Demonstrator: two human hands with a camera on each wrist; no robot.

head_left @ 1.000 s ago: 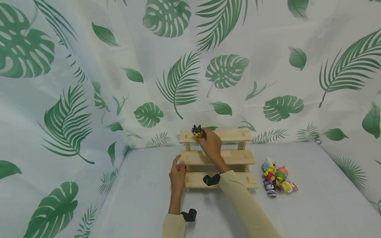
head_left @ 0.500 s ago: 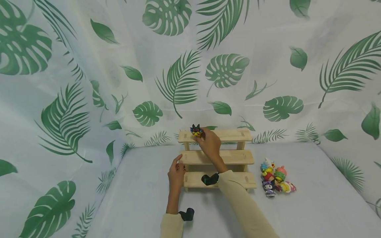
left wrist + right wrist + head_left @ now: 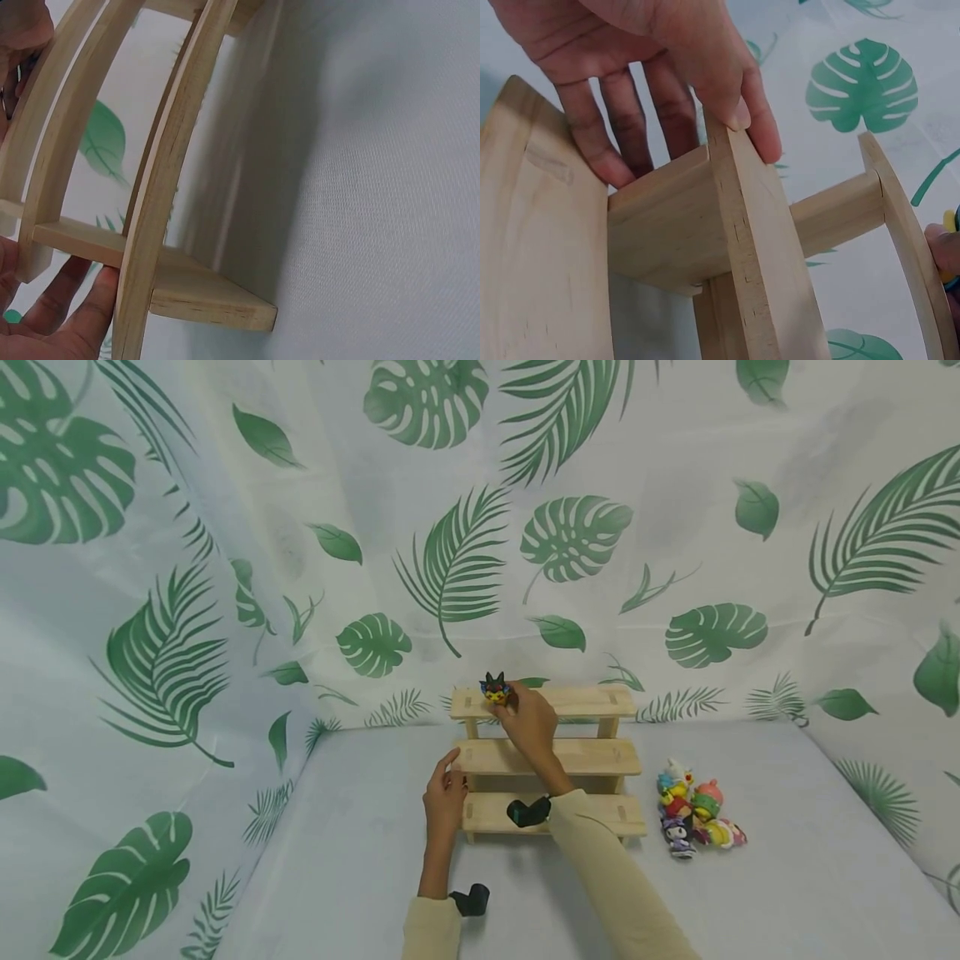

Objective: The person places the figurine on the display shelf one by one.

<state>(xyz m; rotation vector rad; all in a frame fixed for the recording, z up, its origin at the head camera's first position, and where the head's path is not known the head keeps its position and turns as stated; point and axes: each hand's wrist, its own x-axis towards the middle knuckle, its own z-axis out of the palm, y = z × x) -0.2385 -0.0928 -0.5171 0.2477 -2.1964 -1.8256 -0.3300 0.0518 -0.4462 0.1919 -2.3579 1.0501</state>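
Note:
A small figurine (image 3: pixel 495 687), yellow and blue with a dark eared top, is pinched in my right hand (image 3: pixel 531 722) at the left end of the top board. Whether its base rests on the wood is hidden by my fingers. The three-tier wooden shelf (image 3: pixel 558 757) has its left side gripped by my left hand (image 3: pixel 446 806). In the right wrist view, thumb and forefinger of the left hand (image 3: pixel 660 52) clasp the middle board's end, with the other fingers at the side support (image 3: pixel 667 217). Only fingers of my right hand (image 3: pixel 946 253) show at that view's edge.
Several colourful figurines (image 3: pixel 678 835) lie in a heap on the white cloth (image 3: pixel 795 893) right of the shelf. A leaf-printed curtain (image 3: pixel 465 460) hangs close behind the shelf and along both sides. Each wrist carries a black camera mount (image 3: pixel 472 901).

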